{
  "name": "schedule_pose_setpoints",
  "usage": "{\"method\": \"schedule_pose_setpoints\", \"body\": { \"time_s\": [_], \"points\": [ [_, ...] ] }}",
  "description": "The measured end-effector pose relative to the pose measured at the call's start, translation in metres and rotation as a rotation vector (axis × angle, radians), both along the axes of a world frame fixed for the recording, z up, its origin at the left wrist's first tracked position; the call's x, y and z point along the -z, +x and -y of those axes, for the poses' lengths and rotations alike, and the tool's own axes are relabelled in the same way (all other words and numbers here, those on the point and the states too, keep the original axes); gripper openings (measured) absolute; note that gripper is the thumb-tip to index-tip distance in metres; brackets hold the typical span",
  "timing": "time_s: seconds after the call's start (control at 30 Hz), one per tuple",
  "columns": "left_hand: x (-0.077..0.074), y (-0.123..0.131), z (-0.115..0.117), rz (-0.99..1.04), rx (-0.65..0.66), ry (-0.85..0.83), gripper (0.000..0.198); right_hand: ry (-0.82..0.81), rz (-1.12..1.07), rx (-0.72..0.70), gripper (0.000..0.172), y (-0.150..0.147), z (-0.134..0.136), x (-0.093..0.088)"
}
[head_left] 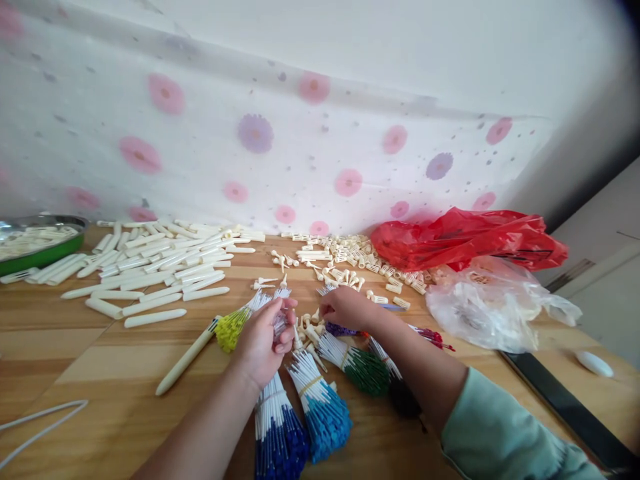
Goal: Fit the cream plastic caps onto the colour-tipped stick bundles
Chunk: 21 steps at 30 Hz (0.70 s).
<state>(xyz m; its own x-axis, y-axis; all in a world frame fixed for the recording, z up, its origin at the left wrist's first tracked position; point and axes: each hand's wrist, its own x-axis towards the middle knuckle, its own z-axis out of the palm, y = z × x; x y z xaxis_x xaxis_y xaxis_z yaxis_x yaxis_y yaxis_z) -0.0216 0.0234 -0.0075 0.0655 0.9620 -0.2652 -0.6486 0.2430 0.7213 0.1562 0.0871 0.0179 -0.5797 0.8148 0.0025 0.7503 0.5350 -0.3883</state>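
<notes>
My left hand (pixel 266 337) is closed, fingers curled around thin whitish or clear pieces (pixel 280 325) whose kind I cannot make out. Beside it lies a bundle of yellow-ended pen refills (pixel 231 329). My right hand (pixel 344 309) has its fingers bent down and together over a purple-ended refill bundle (pixel 340 330); the fingertips are hidden. Between the hands are small cream plastic pen parts (pixel 311 330). Nearer me lie refill bundles with dark blue (pixel 283 433), light blue (pixel 323 413) and green ends (pixel 367 369). A partly assembled white pen (pixel 186 357) lies left.
White pen barrels (pixel 160 263) are heaped at left, near a green-rimmed tray (pixel 45 257). Small cream parts (pixel 357 252) spread along the back. A red bag (pixel 470 239) and a clear bag (pixel 480 303) lie right, beside a dark flat strip (pixel 565 407) and a white oval object (pixel 595 364).
</notes>
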Motion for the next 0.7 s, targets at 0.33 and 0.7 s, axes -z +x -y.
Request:
{"method": "schedule_pose_setpoints", "body": {
  "time_s": [0.33, 0.7],
  "points": [
    [0.003, 0.020, 0.014, 0.042, 0.131, -0.083, 0.028, 0.518, -0.441, -0.048, 0.012, -0.022, 0.063, 0.008],
    [-0.001, 0.019, 0.013, 0.089, 0.067, -0.176, 0.022, 0.319, -0.443, -0.230, 0.026, -0.015, 0.066, 0.012]
  ]
}}
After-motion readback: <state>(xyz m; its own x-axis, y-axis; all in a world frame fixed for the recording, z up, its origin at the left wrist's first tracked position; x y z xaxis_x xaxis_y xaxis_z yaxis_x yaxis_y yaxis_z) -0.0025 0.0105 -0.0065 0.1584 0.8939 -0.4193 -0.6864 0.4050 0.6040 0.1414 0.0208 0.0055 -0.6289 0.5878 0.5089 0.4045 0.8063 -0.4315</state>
